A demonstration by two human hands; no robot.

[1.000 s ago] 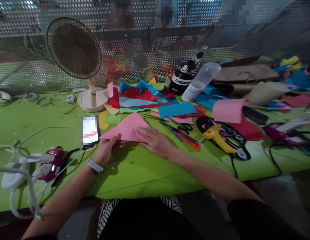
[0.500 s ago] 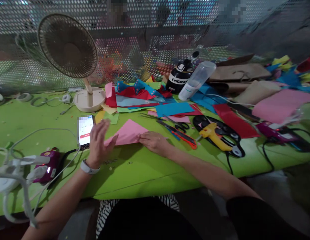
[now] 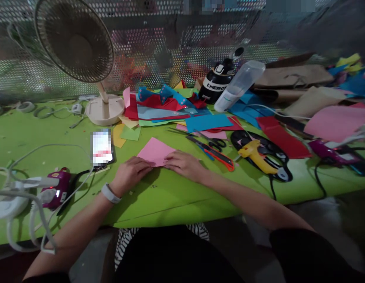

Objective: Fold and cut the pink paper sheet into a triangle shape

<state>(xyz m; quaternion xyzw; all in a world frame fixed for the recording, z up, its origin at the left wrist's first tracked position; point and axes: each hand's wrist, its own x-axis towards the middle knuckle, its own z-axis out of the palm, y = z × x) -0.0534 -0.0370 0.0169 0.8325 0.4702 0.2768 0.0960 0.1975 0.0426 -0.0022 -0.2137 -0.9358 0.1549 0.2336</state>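
Observation:
A folded sheet of pink paper (image 3: 155, 150) lies on the green tabletop in front of me, one corner pointing away and its near edge roughly straight. My left hand (image 3: 131, 173), with a pale band on the wrist, has its fingers closed on the paper's near left corner. On the right side, my right hand (image 3: 185, 167) grips the near right edge with fingers together. Both thumbs are low at the near edge and partly hidden. Just right of my right hand lie an orange-handled cutter (image 3: 220, 157) and black scissors (image 3: 216, 143).
A phone (image 3: 102, 147) lies beyond my left hand, with a fan (image 3: 104, 110) behind it. Coloured paper (image 3: 161, 112), a black bottle (image 3: 216, 84) and a clear bottle (image 3: 239, 86) stand or lie at the back. A yellow glue gun (image 3: 257, 157) is right; cables and a purple power block (image 3: 60, 188) are left.
My left hand has come down from above the paper's left side onto its near left corner. The paper's left part is now folded in. My right hand stays at the right edge.

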